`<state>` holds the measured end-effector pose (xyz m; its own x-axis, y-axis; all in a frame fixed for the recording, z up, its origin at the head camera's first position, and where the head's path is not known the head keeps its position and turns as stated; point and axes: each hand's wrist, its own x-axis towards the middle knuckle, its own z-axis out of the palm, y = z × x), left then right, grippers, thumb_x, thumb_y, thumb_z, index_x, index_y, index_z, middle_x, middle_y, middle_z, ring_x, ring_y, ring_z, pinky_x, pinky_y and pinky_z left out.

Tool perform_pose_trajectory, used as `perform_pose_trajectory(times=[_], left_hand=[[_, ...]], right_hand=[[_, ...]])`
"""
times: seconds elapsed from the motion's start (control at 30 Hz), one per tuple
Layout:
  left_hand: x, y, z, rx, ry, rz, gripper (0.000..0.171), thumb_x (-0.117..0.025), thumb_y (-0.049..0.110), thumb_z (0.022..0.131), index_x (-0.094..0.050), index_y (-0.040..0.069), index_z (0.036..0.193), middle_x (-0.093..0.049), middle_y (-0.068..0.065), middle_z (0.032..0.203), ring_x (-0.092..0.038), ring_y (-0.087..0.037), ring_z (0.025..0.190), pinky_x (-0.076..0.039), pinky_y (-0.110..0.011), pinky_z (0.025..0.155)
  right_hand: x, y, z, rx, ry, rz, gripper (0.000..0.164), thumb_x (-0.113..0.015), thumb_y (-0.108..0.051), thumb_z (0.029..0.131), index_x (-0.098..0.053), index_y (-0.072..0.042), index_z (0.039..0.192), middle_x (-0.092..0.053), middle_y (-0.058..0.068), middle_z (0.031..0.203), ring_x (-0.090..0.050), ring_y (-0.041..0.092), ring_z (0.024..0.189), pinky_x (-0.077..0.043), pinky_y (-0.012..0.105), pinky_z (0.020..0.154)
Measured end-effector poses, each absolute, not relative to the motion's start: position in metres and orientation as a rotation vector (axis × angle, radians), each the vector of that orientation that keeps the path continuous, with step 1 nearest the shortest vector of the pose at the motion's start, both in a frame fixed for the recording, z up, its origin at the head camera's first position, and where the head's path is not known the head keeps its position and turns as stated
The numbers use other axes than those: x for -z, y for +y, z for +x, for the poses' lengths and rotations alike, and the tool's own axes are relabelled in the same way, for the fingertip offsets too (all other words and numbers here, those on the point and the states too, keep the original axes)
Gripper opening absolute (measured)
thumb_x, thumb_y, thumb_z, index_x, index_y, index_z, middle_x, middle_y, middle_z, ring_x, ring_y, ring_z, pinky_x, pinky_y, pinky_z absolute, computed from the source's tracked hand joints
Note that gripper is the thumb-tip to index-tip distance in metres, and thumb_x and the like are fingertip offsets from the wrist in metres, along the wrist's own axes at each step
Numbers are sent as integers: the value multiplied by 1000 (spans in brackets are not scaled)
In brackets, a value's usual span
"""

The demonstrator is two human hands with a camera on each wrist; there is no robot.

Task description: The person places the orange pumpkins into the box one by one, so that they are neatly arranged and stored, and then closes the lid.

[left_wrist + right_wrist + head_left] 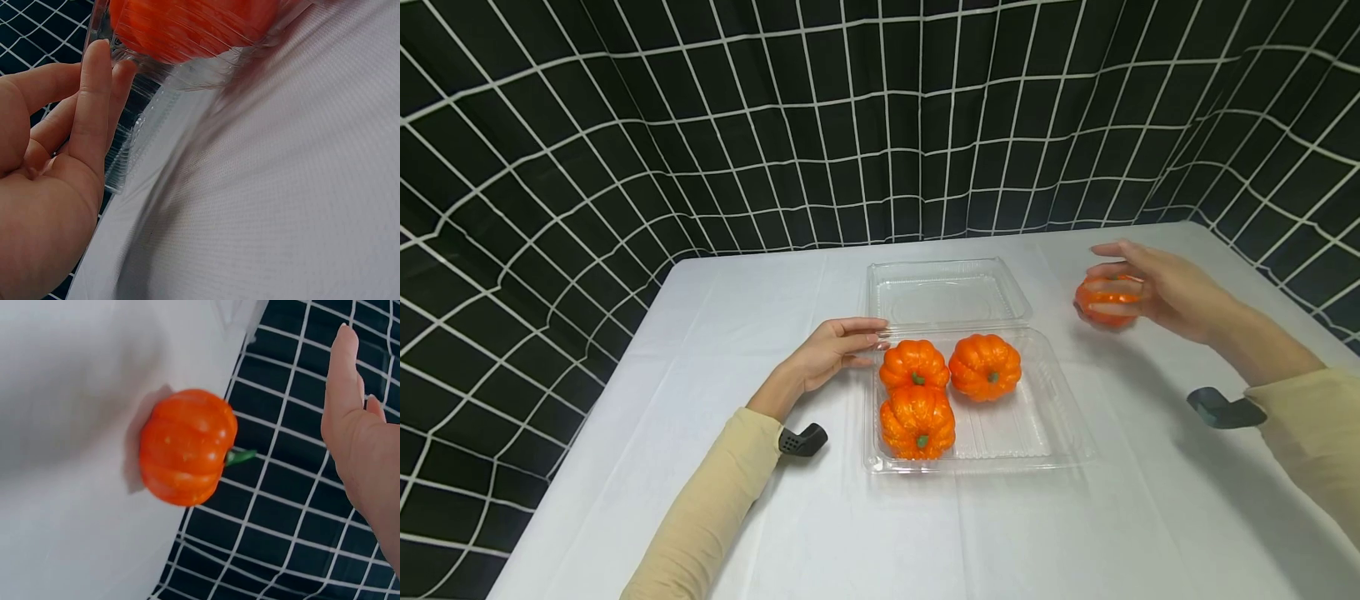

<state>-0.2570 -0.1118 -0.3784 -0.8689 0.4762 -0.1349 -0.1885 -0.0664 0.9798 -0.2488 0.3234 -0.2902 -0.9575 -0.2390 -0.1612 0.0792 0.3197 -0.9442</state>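
Observation:
My left hand point(837, 352) is at the left side of a clear plastic clamshell container point(1030, 433), its fairly straight fingers at the rim near the hinge. In the left wrist view, the fingertips point(97, 53) meet the clear wall beside an orange pumpkin point(194, 25). Inside the base sit three small orange pumpkins with green stems: two along the left side, a rear one point(913, 363) and a front one point(922, 425), and one at the back centre point(985, 368). My right hand point(1157, 287) hovers with extended fingers over another pumpkin point(187, 448), which rests on the table apart from the hand.
The container's lid point(943, 292) lies folded open behind its base. A white cloth covers the table point(1000, 533). Black curtain with a white grid point(850, 125) hangs around the back and sides. Dark devices point(803, 440) stick out from both cuffs.

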Motion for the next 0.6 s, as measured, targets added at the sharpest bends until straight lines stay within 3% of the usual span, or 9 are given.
perform_pose_trajectory(times=[0.1, 0.3, 0.43, 0.6], left_hand=[[378, -112, -256, -1984, 1770, 310, 38, -53, -1, 96, -48, -9, 133, -63, -8, 116, -61, -22, 107, -53, -32, 83], [379, -112, -257, -1985, 1777, 304, 38, -53, -1, 95, -50, -8, 132, -60, -17, 123, -63, -18, 102, -54, -30, 81], [379, -112, -257, -1987, 1778, 304, 38, -53, -1, 95, -49, -8, 132, -60, -17, 123, -64, -15, 99, -54, -28, 79], [380, -112, -257, -1988, 1779, 304, 38, -53, -1, 95, -50, -8, 132, -59, -19, 124, -64, -14, 98, -54, -28, 78]], right_hand=[[292, 332, -252, 1721, 2289, -134, 39, -35, -48, 100, -43, -28, 133, -58, -8, 113, -61, 11, 100, -52, 22, 79], [294, 346, -257, 1861, 2159, -51, 47, -41, -48, 98, -37, -23, 137, -59, -10, 110, -60, 6, 97, -54, 25, 77], [298, 360, -260, 1995, 2034, -12, 34, -44, -45, 98, -45, -27, 126, -61, -9, 108, -60, 5, 95, -55, 28, 74], [304, 373, -261, 2038, 2013, 10, 33, -46, -45, 98, -44, -27, 126, -60, -11, 105, -60, 5, 95, -55, 27, 73]])
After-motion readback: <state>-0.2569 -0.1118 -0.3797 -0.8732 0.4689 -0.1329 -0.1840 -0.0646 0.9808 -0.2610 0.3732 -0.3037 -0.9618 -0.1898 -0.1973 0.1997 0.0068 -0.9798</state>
